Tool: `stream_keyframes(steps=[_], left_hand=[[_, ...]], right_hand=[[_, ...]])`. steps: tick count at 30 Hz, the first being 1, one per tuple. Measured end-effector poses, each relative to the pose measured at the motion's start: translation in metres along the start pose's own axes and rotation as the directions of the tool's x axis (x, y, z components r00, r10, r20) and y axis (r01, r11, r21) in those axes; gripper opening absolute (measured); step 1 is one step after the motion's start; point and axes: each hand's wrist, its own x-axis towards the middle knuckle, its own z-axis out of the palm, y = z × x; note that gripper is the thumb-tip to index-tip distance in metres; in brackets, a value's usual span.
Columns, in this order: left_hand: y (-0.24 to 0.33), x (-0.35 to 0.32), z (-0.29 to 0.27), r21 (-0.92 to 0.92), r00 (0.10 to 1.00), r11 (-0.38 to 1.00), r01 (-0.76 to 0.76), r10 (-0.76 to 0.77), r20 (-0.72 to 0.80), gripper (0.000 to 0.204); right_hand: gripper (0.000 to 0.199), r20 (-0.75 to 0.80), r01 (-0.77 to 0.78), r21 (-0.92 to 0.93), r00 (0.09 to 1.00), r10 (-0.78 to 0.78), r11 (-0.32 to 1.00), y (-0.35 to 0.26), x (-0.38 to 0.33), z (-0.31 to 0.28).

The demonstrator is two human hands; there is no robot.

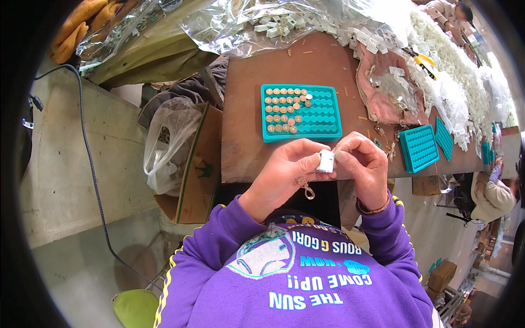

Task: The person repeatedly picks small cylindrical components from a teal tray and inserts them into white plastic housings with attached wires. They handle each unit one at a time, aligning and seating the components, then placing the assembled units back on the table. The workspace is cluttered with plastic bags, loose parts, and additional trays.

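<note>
Between thumb and fingers, my left hand point(281, 172) grips a small white rectangular plastic case point(326, 162) just in front of the table edge. A metal clasp point(309, 191) dangles below that hand. My right hand point(369, 169) is closed in a pinch against the case's right side; whatever its fingertips hold is hidden. Beyond my hands, a teal tray point(324, 111) with rows of round pockets lies on the brown table. Small round tan discs point(283, 100) fill much of its left side, a few of them lying out of line, along with one white piece point(309, 97).
Stacked teal trays point(420, 153) lie at right, beside a pink cloth point(377, 82) and yellow-handled pliers point(424, 64). White plastic parts point(437, 60) heap along the far right. A cardboard box point(202, 158) with a plastic bag stands left. Another person point(492, 194) is at far right.
</note>
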Motion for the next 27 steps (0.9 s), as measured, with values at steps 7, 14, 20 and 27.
stream_keyframes(steps=[7, 14, 20, 27], left_hand=[[-0.001, 0.001, 0.001, 0.012, 0.999, 1.000, -0.016, 0.016, -0.031, 0.027], [0.000, 0.001, 0.003, 0.022, 0.999, 1.000, -0.020, 0.021, -0.043, 0.026], [-0.001, 0.001, 0.003, 0.037, 0.999, 0.999, -0.038, 0.039, -0.027, 0.026], [-0.003, 0.001, 0.007, 0.085, 0.996, 0.996, -0.039, 0.045, -0.075, 0.026]], right_hand=[[0.007, -0.025, 0.203, -0.367, 0.973, -0.228, 0.908, -0.001, 0.004, 0.002], [0.011, 0.041, 0.283, -0.501, 0.952, -0.304, 0.818, -0.008, 0.005, 0.001], [0.012, 0.101, 0.320, -0.534, 0.943, -0.317, 0.782, -0.013, 0.004, 0.001], [0.011, 0.070, 0.321, -0.486, 0.941, -0.330, 0.813, -0.006, -0.001, 0.003]])
